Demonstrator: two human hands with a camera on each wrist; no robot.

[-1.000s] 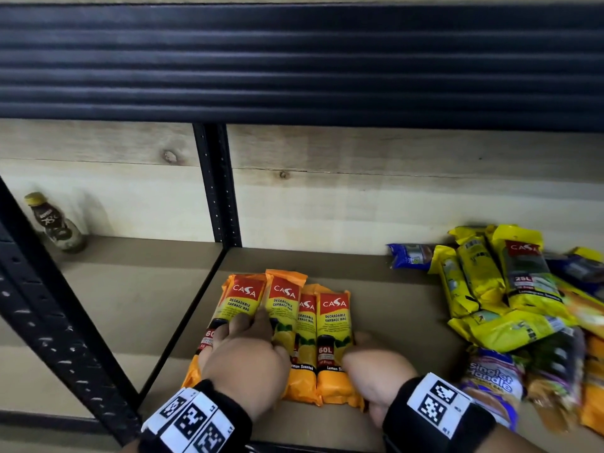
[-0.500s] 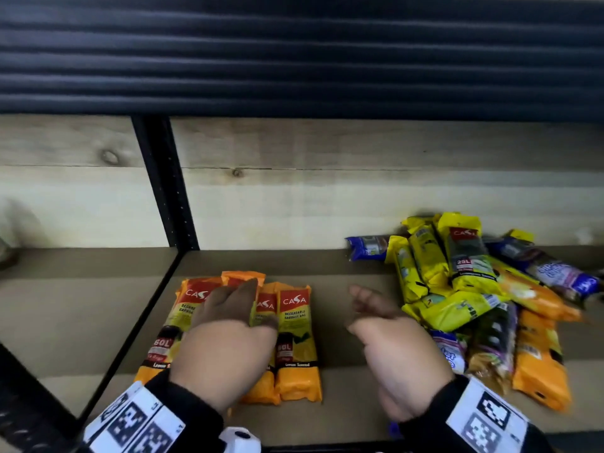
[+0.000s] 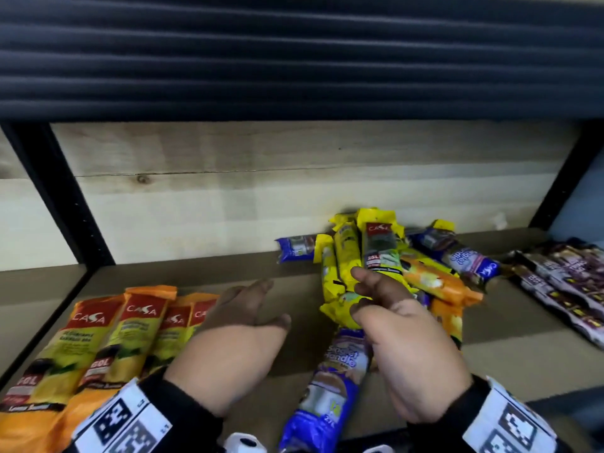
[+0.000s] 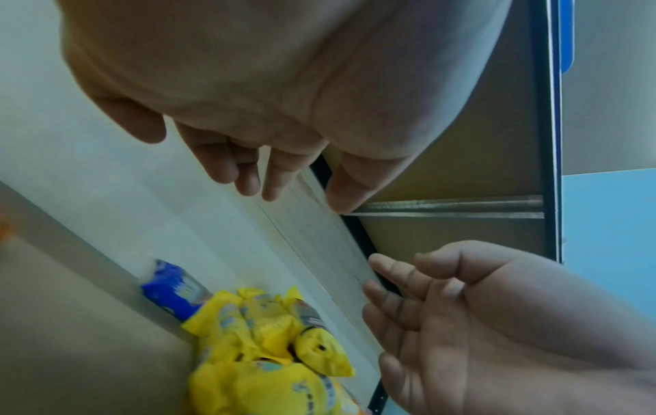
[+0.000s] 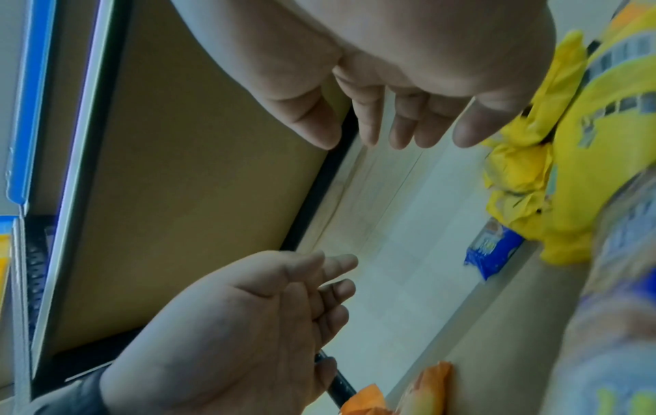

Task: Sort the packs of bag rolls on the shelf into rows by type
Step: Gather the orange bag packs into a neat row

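Several orange CASA packs [image 3: 114, 338] lie side by side in a row at the left of the shelf. A mixed pile sits right of centre: yellow packs [image 3: 343, 266], an orange pack [image 3: 434, 282] and blue packs [image 3: 294, 253]. A blue-purple pack [image 3: 327, 387] lies at the front. My left hand [image 3: 271, 302] hovers over bare shelf between the row and the pile, fingers relaxed and empty. My right hand [image 3: 359, 292] hangs just above the yellow packs [image 5: 568, 168] with loosely bent fingers, holding nothing. In both wrist views, the left hand [image 4: 284, 182] and the right hand [image 5: 390, 126] show bare palms.
A row of dark purple packs [image 3: 562, 289] lies at the far right. The wooden back wall [image 3: 261, 197] closes the shelf behind, and a black upright [image 3: 58, 197] stands at the left. The dark upper shelf edge [image 3: 294, 60] hangs overhead.
My left hand lifted off the orange row and moved right. My right hand left the row's right end and went over to the yellow packs. The view swung right.
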